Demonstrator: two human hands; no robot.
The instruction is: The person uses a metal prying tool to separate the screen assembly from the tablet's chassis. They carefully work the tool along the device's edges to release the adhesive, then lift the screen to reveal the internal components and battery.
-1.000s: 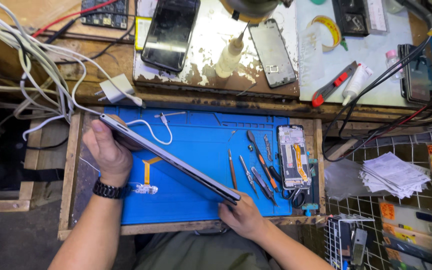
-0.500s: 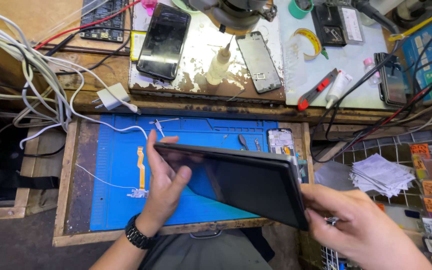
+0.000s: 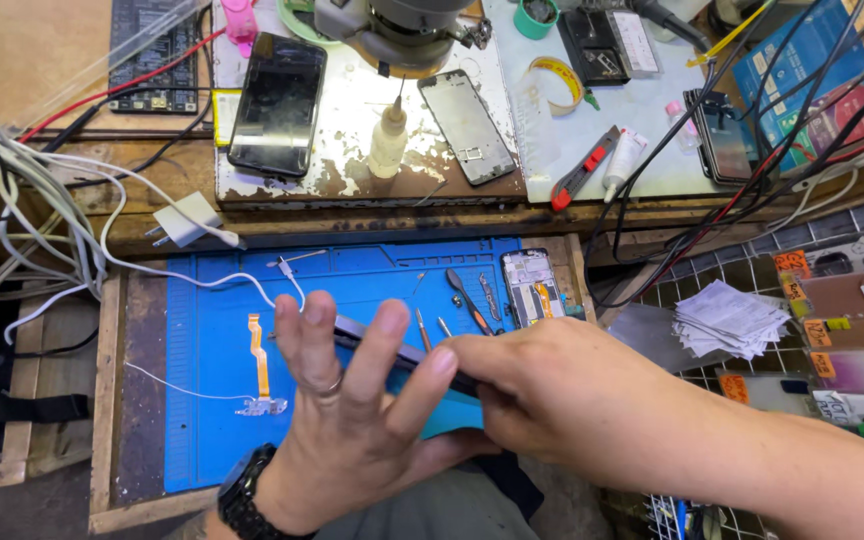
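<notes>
A thin dark tablet (image 3: 399,356) is seen nearly edge-on above the blue work mat (image 3: 212,320), held between both hands. My left hand (image 3: 352,410), with a ring and a black wristwatch, cups its near side with fingers spread over the edge. My right hand (image 3: 552,390) grips the tablet's right end. Most of the tablet is hidden behind my hands.
On the mat lie an orange flex cable (image 3: 259,365), a white cable (image 3: 282,280), several small tools (image 3: 470,300) and an opened phone frame (image 3: 532,288). The upper bench holds a black phone (image 3: 278,102), a phone frame (image 3: 470,126), a glue bottle (image 3: 388,140), a red knife (image 3: 584,168) and many wires (image 3: 42,210).
The tablet has turned from a broad face-up view to nearly edge-on. My right hand moved left onto its right end, and my left hand now wraps its near edge.
</notes>
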